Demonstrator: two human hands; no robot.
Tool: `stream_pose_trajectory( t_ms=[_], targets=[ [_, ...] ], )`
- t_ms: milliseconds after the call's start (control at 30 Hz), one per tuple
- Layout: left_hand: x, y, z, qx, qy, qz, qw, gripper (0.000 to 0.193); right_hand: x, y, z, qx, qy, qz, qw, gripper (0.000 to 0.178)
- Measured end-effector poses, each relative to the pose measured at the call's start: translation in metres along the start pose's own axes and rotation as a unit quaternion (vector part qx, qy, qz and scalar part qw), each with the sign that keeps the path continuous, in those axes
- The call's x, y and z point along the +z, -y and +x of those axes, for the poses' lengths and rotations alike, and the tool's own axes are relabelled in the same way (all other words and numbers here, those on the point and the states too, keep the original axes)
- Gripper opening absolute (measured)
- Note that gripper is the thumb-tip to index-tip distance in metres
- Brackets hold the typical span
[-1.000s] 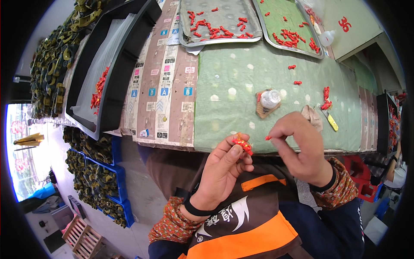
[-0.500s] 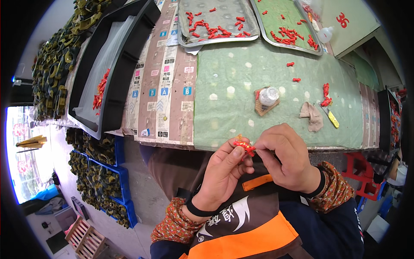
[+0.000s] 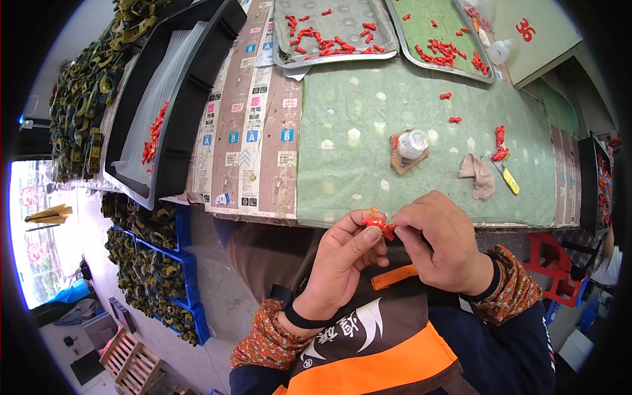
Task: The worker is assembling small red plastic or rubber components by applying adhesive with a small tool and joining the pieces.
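Note:
Just off the table's near edge, my left hand (image 3: 337,263) pinches a small red plastic figure (image 3: 377,224) with yellow-orange bits between thumb and fingers. Against the figure's right end, my right hand (image 3: 446,243) is closed in a pinch; whatever its fingertips hold is hidden. Beyond the hands, a clear round jar (image 3: 413,143) stands on a piece of cardboard (image 3: 399,161). Farther right lie a crumpled beige cloth (image 3: 478,176), a yellow-handled knife (image 3: 507,176) and a red figure (image 3: 500,143). Two small red parts (image 3: 455,120) rest on the green cloth (image 3: 342,164).
Two metal trays, one grey-lined (image 3: 339,62) and one green-lined (image 3: 454,74), hold red parts at the back. A black bin (image 3: 187,112) with red pieces stands left; another black bin (image 3: 586,178) is far right. Blue crates (image 3: 191,280) of camouflage-coloured pieces stand below left.
Both hands stay close together with the red figure and shift very slightly to the right. The left hand keeps its hold; the table things stay put.

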State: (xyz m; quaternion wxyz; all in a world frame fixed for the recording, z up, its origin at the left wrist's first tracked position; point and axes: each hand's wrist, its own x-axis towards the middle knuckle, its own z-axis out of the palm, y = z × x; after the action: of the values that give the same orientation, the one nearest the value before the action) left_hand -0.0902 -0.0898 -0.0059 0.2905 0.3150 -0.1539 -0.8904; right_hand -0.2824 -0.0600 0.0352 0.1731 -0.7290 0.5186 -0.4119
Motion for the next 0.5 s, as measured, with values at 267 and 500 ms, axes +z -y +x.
stream_pose_trajectory(
  t_ms=[267, 500],
  targets=[
    [-0.0008, 0.0011, -0.0009, -0.006, -0.014, 0.025, 1.0, 0.02, 0.0017, 0.0022, -0.003, -0.017, 0.011, -0.024, 0.999, 0.036],
    [0.0012, -0.0022, -0.0012, -0.02, -0.022, 0.037, 0.999, 0.019, 0.0046, 0.0005, -0.0035, -0.03, 0.014, -0.018, 0.999, 0.036]
  ],
)
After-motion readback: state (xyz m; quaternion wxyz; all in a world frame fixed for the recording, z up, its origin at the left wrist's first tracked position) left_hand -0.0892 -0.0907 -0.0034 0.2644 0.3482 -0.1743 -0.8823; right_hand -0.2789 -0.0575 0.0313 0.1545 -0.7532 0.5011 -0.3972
